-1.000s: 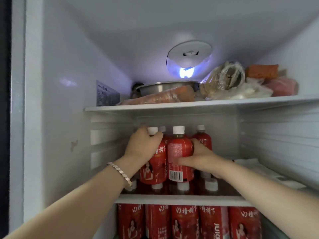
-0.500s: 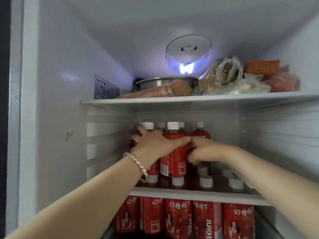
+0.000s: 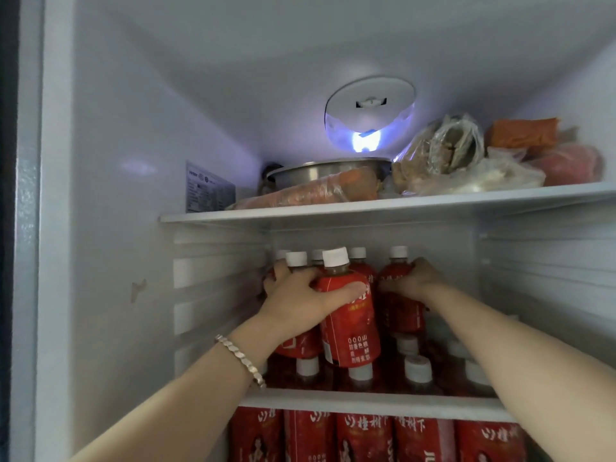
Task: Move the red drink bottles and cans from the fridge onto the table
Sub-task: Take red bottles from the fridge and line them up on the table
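Observation:
Several red drink bottles with white caps stand stacked on the fridge's middle shelf (image 3: 366,400). My left hand (image 3: 300,298) wraps around the upper bottles, its thumb across the front red bottle (image 3: 350,328), which tilts toward me. Behind my left hand stand more red bottles (image 3: 296,261). My right hand (image 3: 413,278) grips the shoulder of another red bottle (image 3: 400,308) to the right. A lower layer of capped bottles (image 3: 416,368) sits beneath them. More red bottles (image 3: 363,435) fill the shelf below.
The top shelf (image 3: 366,206) carries a steel pot (image 3: 326,171), a wrapped carrot (image 3: 316,193) and bagged food (image 3: 466,161). A lit lamp (image 3: 366,121) hangs at the back. The fridge's left wall (image 3: 116,228) and ribbed right wall (image 3: 550,278) close in the space.
My left hand has pulled the front bottle forward and tilted it. My right hand has moved farther right and back onto another bottle's shoulder.

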### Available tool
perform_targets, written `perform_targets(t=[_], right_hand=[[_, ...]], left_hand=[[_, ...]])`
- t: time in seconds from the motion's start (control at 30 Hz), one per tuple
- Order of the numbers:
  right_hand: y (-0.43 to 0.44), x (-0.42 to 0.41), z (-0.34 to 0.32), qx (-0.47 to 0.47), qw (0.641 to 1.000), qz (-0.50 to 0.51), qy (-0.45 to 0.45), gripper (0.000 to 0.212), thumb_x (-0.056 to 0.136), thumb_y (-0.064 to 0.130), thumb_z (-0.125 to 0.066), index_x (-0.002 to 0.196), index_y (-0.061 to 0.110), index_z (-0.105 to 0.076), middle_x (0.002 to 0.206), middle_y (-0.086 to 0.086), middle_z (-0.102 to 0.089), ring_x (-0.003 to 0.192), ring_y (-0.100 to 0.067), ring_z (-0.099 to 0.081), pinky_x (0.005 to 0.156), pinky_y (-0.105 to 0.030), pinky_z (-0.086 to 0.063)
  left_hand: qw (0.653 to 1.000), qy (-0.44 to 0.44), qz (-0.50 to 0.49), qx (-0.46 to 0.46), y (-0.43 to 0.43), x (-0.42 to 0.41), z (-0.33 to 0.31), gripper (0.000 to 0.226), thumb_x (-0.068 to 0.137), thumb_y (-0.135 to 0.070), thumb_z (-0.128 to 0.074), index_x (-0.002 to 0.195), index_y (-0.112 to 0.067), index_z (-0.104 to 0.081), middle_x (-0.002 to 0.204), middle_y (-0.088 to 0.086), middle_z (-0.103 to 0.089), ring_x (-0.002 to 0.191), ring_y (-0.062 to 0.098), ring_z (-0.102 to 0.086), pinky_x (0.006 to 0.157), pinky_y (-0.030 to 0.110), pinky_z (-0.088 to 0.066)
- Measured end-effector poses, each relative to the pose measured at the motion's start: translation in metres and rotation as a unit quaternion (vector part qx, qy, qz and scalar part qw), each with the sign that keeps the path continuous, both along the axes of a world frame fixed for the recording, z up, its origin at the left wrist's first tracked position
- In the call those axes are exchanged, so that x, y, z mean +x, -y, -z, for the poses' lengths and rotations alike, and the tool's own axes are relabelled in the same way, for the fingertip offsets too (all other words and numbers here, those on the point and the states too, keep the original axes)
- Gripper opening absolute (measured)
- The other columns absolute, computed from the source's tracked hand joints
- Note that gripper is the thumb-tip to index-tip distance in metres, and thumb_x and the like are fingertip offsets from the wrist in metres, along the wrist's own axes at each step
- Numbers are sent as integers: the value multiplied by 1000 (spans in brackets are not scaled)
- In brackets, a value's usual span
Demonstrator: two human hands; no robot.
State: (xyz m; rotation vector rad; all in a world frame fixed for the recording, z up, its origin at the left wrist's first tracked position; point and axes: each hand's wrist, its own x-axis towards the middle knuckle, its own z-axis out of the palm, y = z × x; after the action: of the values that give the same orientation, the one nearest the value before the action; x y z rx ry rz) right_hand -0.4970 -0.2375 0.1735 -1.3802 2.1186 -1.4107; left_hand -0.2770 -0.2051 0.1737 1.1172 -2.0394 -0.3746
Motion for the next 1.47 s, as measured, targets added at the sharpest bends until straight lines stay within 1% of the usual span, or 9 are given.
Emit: perform_targets(t=[0.2,0.4,0.5,0.67,0.9,1.07,1.23,1.33,1.47], right_hand=[[-39,27,1,-49,982,-151,97,35,69,7,-77,95,19,-58,87,-8,-67,73,-19,-64,59,-25,-50],[-59,43,14,-65,952,-259,151,82,55,30,-76,130,15,-46,108,-13,-68,95,-26,-68,85,-42,-55],[-70,48,16,-73,944,-311,84,63,81,28,-67,135,32,-34,117,1,-59,106,-18,-59,98,-44,-47],[-83,53,21,-63,945,-320,-27,117,64,54,-75,148,40,5,134,13,-41,119,-9,-46,105,-32,-39],[-87,62,29,-115,944,-250,-185,61,72,57,-65,121,52,-30,143,-2,-29,123,-21,-45,96,-27,-42],[-82,78,19,-37,958,-233,-163,79,71,67,-50,142,41,-29,157,-5,2,141,-30,-24,106,-35,-35],[-71,87,11,20,942,-275,-189,86,67,63,-57,143,36,-26,148,-2,-23,129,-18,-36,103,-30,-35],[-69,83,12,9,935,-296,-194,83,73,47,-68,143,34,-25,130,7,-31,113,-10,-40,92,-22,-36],[-65,81,15,15,935,-284,-213,118,41,68,-78,142,41,-22,148,-3,-20,123,-17,-41,94,-25,-40]], left_hand=[[999,-44,13,-29,2,1,5,39,71,-63,-63,104,-42,-64,146,0,-20,137,25,-22,108,26,-17],[997,-61,38,30,-2,5,23,77,46,-86,-60,112,-49,-46,154,-5,9,141,32,-17,115,46,-23],[995,-65,65,35,-6,8,32,80,47,-73,-70,114,-55,-31,152,-5,23,143,26,-12,116,41,-24],[991,-82,88,52,-5,14,30,89,57,-48,-75,133,-43,-29,154,5,9,132,20,-33,101,28,-36],[989,-81,117,39,-2,22,28,86,43,-55,-75,116,-48,-31,150,7,-16,107,8,-40,75,15,-41],[989,-79,118,46,-3,24,30,103,43,-83,-59,134,-44,-30,153,7,-8,119,14,-37,86,19,-36],[962,-149,187,134,-2,35,41,111,38,-93,-57,133,-38,-36,153,5,-23,131,24,-41,110,40,-33],[973,-124,161,114,-11,32,33,73,59,-76,-55,124,-50,-32,157,3,-4,138,26,-28,110,36,-30],[983,-103,115,99,1,27,29,75,77,-45,-67,140,-42,-25,155,4,3,134,25,-31,93,27,-37]])
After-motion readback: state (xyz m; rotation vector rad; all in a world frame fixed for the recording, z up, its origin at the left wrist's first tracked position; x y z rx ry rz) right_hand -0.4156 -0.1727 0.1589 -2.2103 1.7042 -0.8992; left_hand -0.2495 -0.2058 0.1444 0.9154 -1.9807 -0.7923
